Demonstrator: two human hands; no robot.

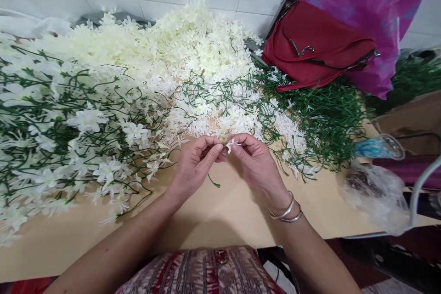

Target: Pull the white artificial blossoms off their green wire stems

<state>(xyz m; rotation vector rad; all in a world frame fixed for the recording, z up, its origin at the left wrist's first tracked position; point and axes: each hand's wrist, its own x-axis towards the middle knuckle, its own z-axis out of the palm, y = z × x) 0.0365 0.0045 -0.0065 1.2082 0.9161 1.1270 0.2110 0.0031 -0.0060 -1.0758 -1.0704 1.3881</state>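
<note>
My left hand (201,161) is closed in a pinch on a thin green artificial flower stem (214,181), whose free end hangs below the fingers. Close against it, my right hand (253,161) pinches a small white flower piece (232,145) with narrow petals. The fingertips of both hands nearly meet, and they partly hide where stem and white piece come together. Just beyond the hands lie loose white stamen pieces (201,126) and several green stems (220,89).
Finished-looking white flowers on stems (86,119) cover the left side. Cream petals (193,41) are heaped along the tiled wall. A red handbag (317,41), green stems (330,119), a plastic cup (379,148) and a clear plastic bag (379,193) occupy the right of the table (234,220).
</note>
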